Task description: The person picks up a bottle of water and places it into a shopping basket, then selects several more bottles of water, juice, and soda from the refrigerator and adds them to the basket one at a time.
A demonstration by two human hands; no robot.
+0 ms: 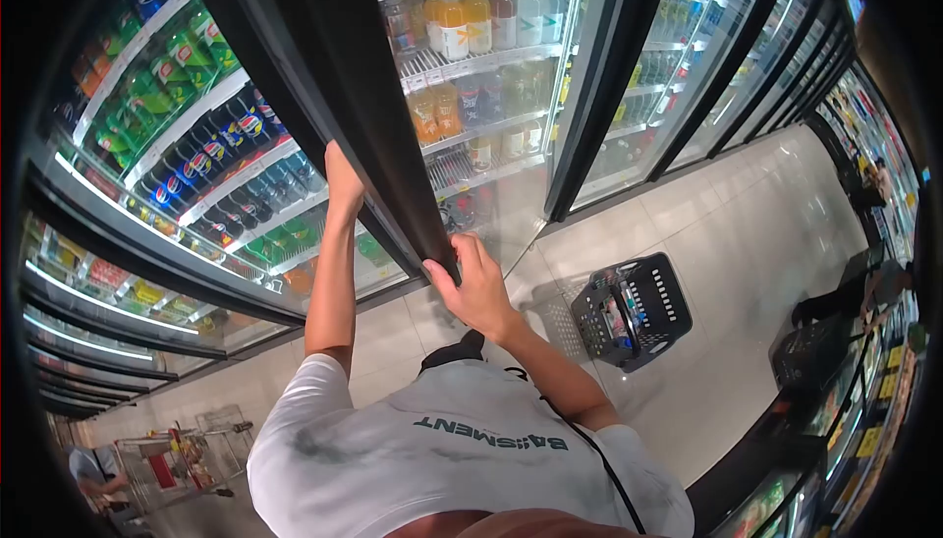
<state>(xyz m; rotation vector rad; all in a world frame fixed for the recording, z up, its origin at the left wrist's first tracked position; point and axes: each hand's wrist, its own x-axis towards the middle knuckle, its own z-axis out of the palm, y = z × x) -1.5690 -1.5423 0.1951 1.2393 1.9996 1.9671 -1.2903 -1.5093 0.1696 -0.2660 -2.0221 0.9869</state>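
A glass cooler door with a thick black frame (395,145) stands swung out in front of me. My left hand (343,180) is closed on the frame at its left side, most of its fingers hidden behind it. Lower down, my right hand (472,281) wraps round the frame's edge, thumb on one side and fingers on the other. Beyond the door, bottles of orange juice (453,27) and other drinks stand on the cooler shelves. Through the glass to the left show cola bottles (196,165) and green soda bottles (162,76).
A dark shopping basket (632,310) with packaged goods sits on the tiled floor to my right. More closed cooler doors (722,76) line the wall. A person (879,287) is at the far right. Another person (93,474) is near a shopping cart (162,469) at lower left.
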